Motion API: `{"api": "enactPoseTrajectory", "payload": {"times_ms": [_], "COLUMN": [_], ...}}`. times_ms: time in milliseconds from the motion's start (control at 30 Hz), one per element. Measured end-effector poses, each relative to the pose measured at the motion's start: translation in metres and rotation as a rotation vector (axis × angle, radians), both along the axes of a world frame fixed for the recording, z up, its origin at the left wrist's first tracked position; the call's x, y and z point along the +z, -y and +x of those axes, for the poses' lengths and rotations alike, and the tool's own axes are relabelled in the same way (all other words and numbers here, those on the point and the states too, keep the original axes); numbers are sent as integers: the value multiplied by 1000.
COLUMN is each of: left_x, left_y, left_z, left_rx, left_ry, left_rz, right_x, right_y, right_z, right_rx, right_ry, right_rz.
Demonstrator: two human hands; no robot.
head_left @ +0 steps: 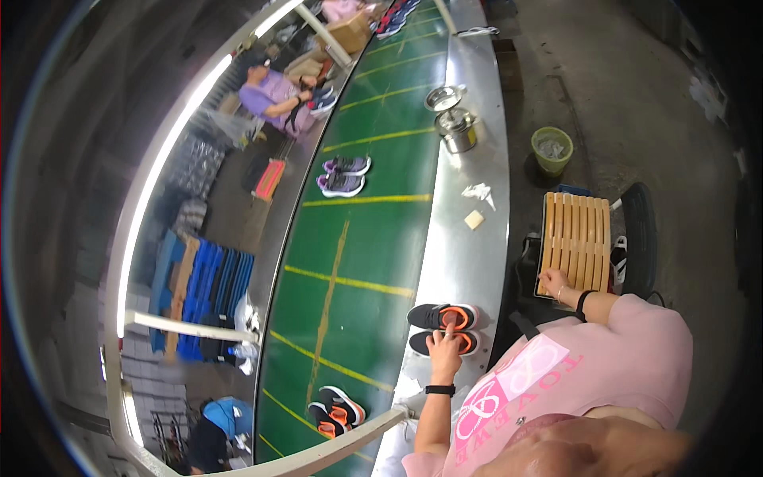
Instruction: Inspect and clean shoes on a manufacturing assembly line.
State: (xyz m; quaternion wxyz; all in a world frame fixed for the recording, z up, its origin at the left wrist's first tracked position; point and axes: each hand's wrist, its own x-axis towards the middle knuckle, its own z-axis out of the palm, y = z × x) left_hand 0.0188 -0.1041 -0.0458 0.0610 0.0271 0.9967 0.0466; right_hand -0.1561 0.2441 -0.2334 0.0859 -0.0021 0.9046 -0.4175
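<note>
In the room, a long green belt (377,238) with yellow lines runs beside a shiny metal ledge (469,266). The person's pink shirt (628,342) carries large printed letters (548,393) and a looped drawing. Wooden slats (576,230) stand in a row near the ledge. A pair of black shoes (429,316) with orange lining lies upon the ledge; the left hand (445,346) touches it, one finger inside the upper shoe. The right hand (554,281) is curled at the slats; whether it grips, I cannot tell.
</note>
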Motion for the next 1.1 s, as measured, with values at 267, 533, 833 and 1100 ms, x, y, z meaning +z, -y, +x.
{"api": "enactPoseTrajectory", "payload": {"times_ms": [267,533,833,1100], "left_x": [-12,-4,3,13], "left_y": [9,26,11,-32], "left_z": [-3,-31,-161,-199], "left_rx": [121,169,146,447], "left_ry": [-85,-65,46,6], "left_rz": [135,232,233,266], "right_x": [86,86,107,97], "right_y": [144,215,250,237], "right_z": [-72,-117,-200,-279], "right_rx": [379,732,924,1487], "right_ry": [-29,418,421,449], "right_rz": [-51,-237,-324,-90]}}
